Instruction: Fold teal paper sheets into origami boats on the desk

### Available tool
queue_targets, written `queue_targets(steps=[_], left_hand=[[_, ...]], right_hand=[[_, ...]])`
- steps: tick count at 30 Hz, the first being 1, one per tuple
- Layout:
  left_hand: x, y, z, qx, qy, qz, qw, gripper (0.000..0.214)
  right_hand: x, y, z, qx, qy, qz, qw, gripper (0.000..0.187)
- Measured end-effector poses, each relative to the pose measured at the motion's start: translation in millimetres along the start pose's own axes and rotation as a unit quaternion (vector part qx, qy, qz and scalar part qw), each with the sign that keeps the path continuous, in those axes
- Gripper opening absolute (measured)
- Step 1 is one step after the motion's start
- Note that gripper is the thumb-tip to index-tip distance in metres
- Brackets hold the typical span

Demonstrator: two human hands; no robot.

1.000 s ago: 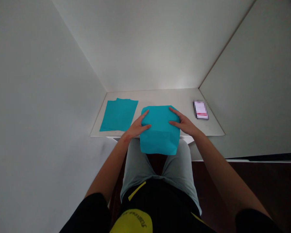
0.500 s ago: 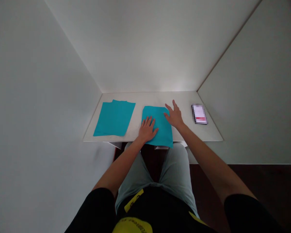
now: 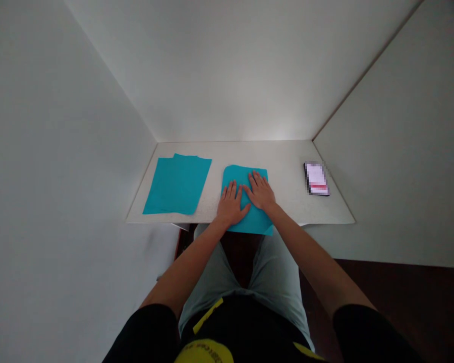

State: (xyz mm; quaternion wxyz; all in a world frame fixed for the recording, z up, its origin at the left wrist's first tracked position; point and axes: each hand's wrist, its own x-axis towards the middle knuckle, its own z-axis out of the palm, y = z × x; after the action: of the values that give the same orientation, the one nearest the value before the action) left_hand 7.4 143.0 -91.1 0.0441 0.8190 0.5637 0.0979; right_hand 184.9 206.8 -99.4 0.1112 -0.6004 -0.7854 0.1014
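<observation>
My left hand (image 3: 230, 205) and right hand (image 3: 262, 191) lie palm down, fingers spread wide, on a blue sheet (image 3: 249, 225) at the near middle of a white desk (image 3: 287, 151); neither grips anything. The sheet's near edge juts past the desk's near edge, and I cannot tell whether it is folded. To press it well, I judge, I should hold both palms level, lean evenly and work outward from the middle, going lightly at the overhang, where nothing supports it and it could crease. Other sheets (image 3: 177, 184), blue and overlapping, lie apart at the left; a phone (image 3: 318, 179), screen blurred, lies at the right.
</observation>
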Motion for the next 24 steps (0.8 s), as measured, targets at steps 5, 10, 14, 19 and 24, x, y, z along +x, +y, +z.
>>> queue_targets(steps=[5,10,14,19,24], left_hand=[[19,-2,1.0,0.003,-0.008,-0.040,0.999,0.079],[73,-19,-0.9,-0.001,-0.037,-0.032,0.999,0.070],[91,-38,-2.8,-0.007,-0.023,-0.032,0.999,0.076],[93,-48,-4.2,-0.005,-0.012,-0.065,0.998,0.079],[91,-33,-4.9,-0.004,0.013,-0.081,0.997,0.074]], right_hand=[[19,11,-3,-0.024,0.010,0.014,1.000,0.088],[18,12,0,-0.034,0.011,0.003,0.999,0.084],[18,12,-2,-0.034,-0.001,0.010,0.999,0.083],[21,11,-1,-0.031,0.000,0.011,0.999,0.084],[36,17,-2,-0.032,-0.006,0.009,0.999,0.080]])
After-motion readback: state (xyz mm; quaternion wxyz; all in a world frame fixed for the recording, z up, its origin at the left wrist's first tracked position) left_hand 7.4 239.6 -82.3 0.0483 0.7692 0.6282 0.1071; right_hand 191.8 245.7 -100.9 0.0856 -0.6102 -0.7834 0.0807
